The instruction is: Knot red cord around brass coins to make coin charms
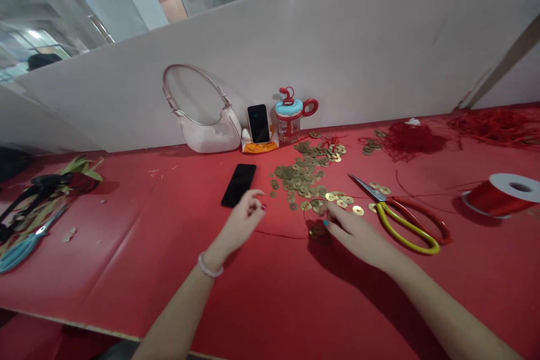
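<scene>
My left hand (240,222) is curled with its fingertips pinched together. A thin red cord (280,235) runs from just beneath it toward the right hand. My right hand (352,233) has thumb and fingers bent together at the near edge of a spread of brass coins (299,180) with holes in their middles. A brass coin seems to sit at its fingertips, partly hidden, beside a small loop of cord. A small bunch of coins (317,232) is just below those fingers. Scissors (405,214) with one red and one yellow handle lie to the right of this hand.
A black phone (238,184) lies beyond my left hand. Behind stand a pale handbag (213,136), a propped phone (259,124) and a blue-lidded cup (289,118). Right: a ribbon spool (500,197) and tangled red cord (413,140). Left: blue-handled scissors (25,250).
</scene>
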`<state>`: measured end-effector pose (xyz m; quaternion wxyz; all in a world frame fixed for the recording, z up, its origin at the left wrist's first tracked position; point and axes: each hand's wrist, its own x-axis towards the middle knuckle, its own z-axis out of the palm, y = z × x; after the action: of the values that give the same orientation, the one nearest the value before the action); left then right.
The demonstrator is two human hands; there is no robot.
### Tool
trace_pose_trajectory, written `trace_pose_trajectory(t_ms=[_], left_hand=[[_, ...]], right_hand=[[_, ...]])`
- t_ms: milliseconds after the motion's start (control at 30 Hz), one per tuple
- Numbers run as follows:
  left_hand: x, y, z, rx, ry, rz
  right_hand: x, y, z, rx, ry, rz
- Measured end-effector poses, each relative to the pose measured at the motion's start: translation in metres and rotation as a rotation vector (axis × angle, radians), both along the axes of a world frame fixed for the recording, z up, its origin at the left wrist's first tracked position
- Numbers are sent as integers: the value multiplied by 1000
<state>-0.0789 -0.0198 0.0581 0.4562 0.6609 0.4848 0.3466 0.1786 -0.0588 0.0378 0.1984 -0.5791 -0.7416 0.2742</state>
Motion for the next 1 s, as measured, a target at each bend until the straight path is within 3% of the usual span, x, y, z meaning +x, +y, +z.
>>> trace_pose_trajectory(t_ms=[133, 267, 567, 833, 1000], left_hand=[[31, -20, -15, 235, 566, -333], [49, -26, -22, 392, 787, -430], [64, -35, -35, 446, 886, -401], [62, -38, -38, 455, 846, -394], [62, -38, -40, 453, 816, -376]], right_hand=[[6, 0, -3, -42, 90, 133], [8, 1, -4, -57, -30, 170], [5, 1, -1, 88, -247, 232], [2, -1, 2, 82, -182, 302], [2, -1, 2, 35, -146, 275]])
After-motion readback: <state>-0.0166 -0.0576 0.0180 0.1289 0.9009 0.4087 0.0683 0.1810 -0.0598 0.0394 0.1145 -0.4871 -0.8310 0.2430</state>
